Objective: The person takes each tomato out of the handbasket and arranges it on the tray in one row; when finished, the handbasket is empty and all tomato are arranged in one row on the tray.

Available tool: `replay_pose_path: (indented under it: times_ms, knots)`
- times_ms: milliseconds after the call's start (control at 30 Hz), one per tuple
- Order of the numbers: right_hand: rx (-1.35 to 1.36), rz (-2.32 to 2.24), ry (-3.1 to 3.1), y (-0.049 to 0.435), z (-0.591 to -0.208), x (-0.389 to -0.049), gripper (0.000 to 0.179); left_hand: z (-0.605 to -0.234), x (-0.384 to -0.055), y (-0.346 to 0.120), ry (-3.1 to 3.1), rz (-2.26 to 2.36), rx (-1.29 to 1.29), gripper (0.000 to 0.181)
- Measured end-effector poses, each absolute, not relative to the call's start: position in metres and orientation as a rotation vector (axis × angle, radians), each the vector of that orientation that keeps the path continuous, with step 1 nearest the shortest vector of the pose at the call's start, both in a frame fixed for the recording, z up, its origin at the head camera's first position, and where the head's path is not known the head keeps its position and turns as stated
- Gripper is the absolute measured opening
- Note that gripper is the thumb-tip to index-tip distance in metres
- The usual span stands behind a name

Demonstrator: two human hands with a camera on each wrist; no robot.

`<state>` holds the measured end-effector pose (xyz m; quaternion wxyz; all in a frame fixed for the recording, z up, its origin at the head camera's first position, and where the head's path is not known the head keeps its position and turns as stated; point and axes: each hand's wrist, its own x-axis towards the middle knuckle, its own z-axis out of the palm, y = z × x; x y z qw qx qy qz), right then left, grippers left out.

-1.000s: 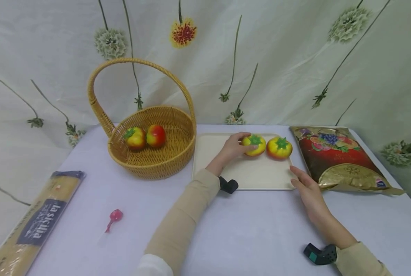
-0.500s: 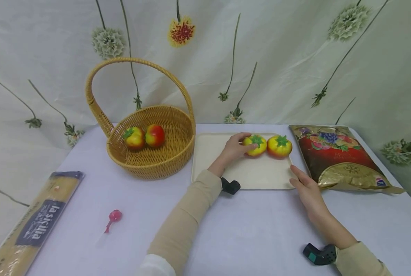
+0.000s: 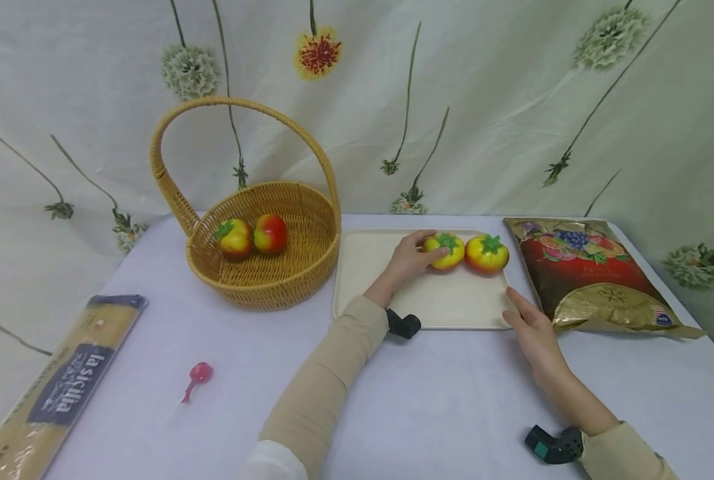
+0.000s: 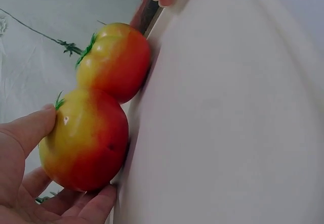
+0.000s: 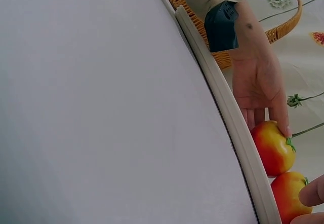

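On the cream tray [image 3: 435,310], my left hand [image 3: 407,260] holds a yellow-and-red tomato [image 4: 86,138] with green leaves on top. In the left wrist view its thumb presses near the leaves and its fingers curl beneath the far side. A second, similar tomato [image 3: 487,257] sits right beside it on the tray, touching it. My right hand [image 3: 539,340] lies at the tray's right edge, fingers loosely extended and fingertips right at the rim. No object shows in its grasp.
A wicker basket [image 3: 261,297] with a tall handle stands left of the tray, with two fruits [image 3: 251,237] inside. A red-and-gold bag [image 3: 597,273] lies to the right. Pasta [image 3: 63,393] and a pink lollipop [image 3: 199,375] lie at the left.
The left hand and its tomato shift very slightly right, staying against the second tomato. The right hand keeps its place at the tray edge.
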<state>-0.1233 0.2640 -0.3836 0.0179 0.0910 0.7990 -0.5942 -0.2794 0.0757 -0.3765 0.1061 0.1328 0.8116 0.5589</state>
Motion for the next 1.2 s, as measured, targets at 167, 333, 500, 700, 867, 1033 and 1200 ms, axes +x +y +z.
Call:
replay_pose_path:
  times_ms: [167, 333, 500, 700, 867, 1033, 1200]
  knots:
    - [0.283, -1.836, 2.475, 0.264, -0.384, -0.124, 0.053, -0.377, -0.280, 0.074, 2.400, 1.632, 0.401, 0.056]
    - [0.277, -1.839, 2.471, 0.264, -0.384, -0.125, 0.053, -0.376, -0.280, 0.072, 2.407, 1.630, 0.396, 0.056]
    - [0.264, -1.849, 2.469, 0.264, -0.384, -0.124, 0.054, -0.376, -0.279, 0.070, 2.404, 1.646, 0.382, 0.057]
    - [0.279, -1.833, 2.473, 0.264, -0.384, -0.125, 0.053, -0.376, -0.278, 0.068, 2.383, 1.668, 0.375, 0.058]
    - [0.278, -1.824, 2.474, 0.264, -0.385, -0.124, 0.054, -0.373, -0.276, 0.064, 2.403, 1.642, 0.379, 0.062]
    - [0.269, -1.828, 2.479, 0.265, -0.384, -0.124, 0.054, -0.355, -0.270, 0.054, 2.537, 1.492, 0.514, 0.066]
    - [0.277, -1.822, 2.478, 0.265, -0.384, -0.123, 0.054, -0.320, -0.258, 0.029, 2.666, 1.318, 0.715, 0.061]
